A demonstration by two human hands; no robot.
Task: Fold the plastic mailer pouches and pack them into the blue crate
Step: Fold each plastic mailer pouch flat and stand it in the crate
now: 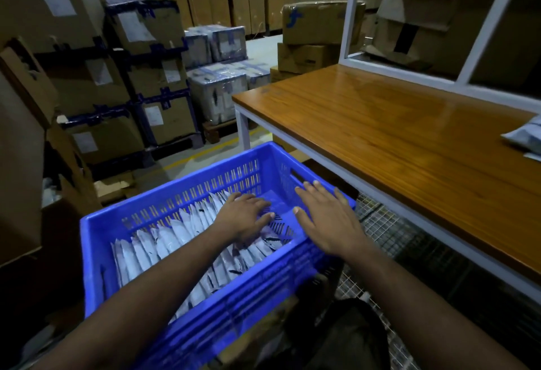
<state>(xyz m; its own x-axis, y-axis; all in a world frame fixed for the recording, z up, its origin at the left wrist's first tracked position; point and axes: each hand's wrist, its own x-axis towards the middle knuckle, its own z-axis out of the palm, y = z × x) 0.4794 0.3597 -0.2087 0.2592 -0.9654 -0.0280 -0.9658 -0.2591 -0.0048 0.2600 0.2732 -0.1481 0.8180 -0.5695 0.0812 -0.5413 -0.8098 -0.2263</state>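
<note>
A blue slotted crate (pixel 96 240) stands in front of me, left of the table. Several folded white mailer pouches (pixel 164 240) stand on edge in rows inside it, filling the left and middle. My left hand (pixel 246 217) lies inside the crate, palm down on the right end of the pouch rows, fingers apart. My right hand (pixel 325 220) hovers flat over the crate's right rim with fingers spread, holding nothing. More white pouches (pixel 527 135) lie on the table at the far right edge of view.
A wooden table (pixel 395 135) with a white metal frame stands to the right, a wire mesh shelf (pixel 389 232) under it. Stacked cardboard boxes (pixel 87 76) and wrapped bundles (pixel 219 94) fill the left and back. A dark bag (pixel 345 337) sits below the crate.
</note>
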